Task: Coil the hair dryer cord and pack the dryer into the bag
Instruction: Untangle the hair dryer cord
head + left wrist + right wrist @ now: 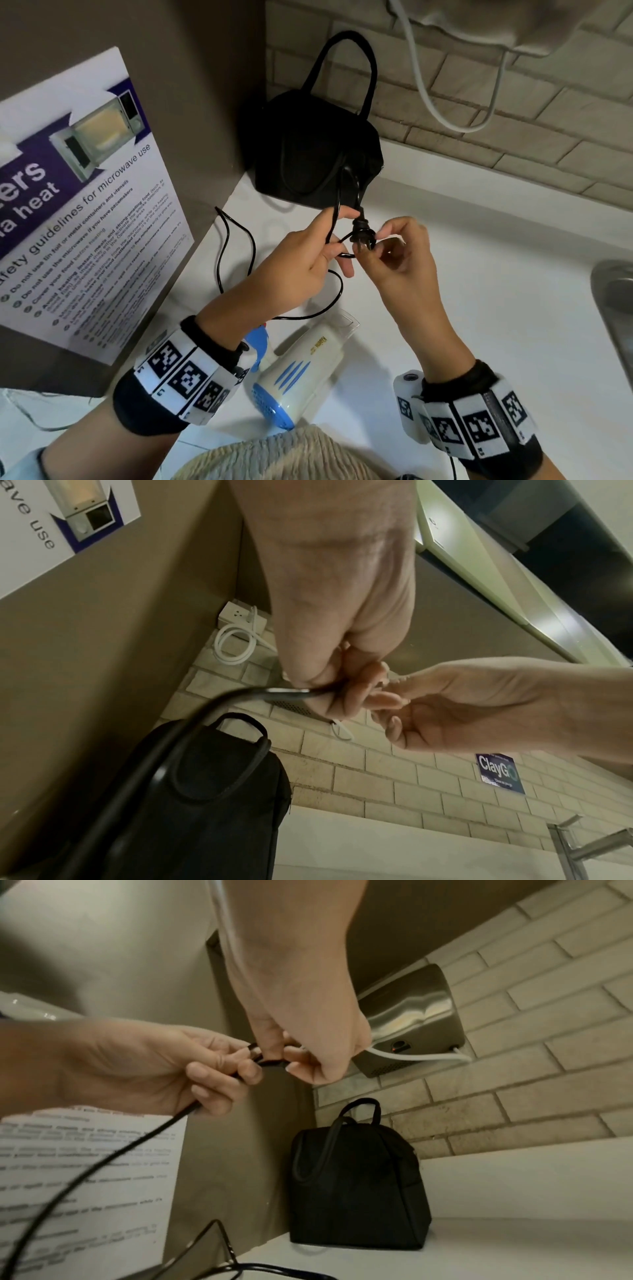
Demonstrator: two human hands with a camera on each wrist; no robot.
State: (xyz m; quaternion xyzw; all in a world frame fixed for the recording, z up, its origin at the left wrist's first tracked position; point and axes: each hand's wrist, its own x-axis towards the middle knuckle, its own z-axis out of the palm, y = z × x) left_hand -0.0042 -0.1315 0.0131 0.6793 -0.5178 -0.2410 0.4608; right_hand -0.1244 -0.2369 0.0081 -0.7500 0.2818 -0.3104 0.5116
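Note:
A white and blue hair dryer (301, 373) lies on the white counter (496, 308) near my body. Its thin black cord (236, 253) trails loosely to the left and rises to my hands. My left hand (308, 260) grips the cord (274, 692) in curled fingers. Close beside it, my right hand (400, 253) pinches the black plug (361, 231) at the cord's end. Both hands are held above the counter, just in front of the black bag (315, 150). The bag (356, 1177) stands upright in the corner, its handles up.
A microwave-safety poster (78, 205) hangs on the left wall. A steel hand dryer (407, 1020) with a white cable (445, 113) is mounted on the brick wall above the bag. A metal sink (616, 308) sits at the right edge.

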